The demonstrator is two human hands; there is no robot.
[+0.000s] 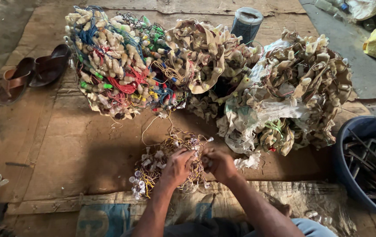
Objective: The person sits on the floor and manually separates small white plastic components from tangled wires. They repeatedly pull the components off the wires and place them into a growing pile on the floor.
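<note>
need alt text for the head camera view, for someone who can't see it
Two bare hands, left hand and right hand, grip a small tangle of wired bulb holders on a cardboard floor mat. Large bundles lie beyond; sandals left, blue tub right.

We have a single view, from a camera worn on the person's head. It faces steeply downward and forward across the floor mat. Our forearms enter from the bottom edge, close to the lens. The wire piles lie farther ahead. No second view shares this scene.
</note>
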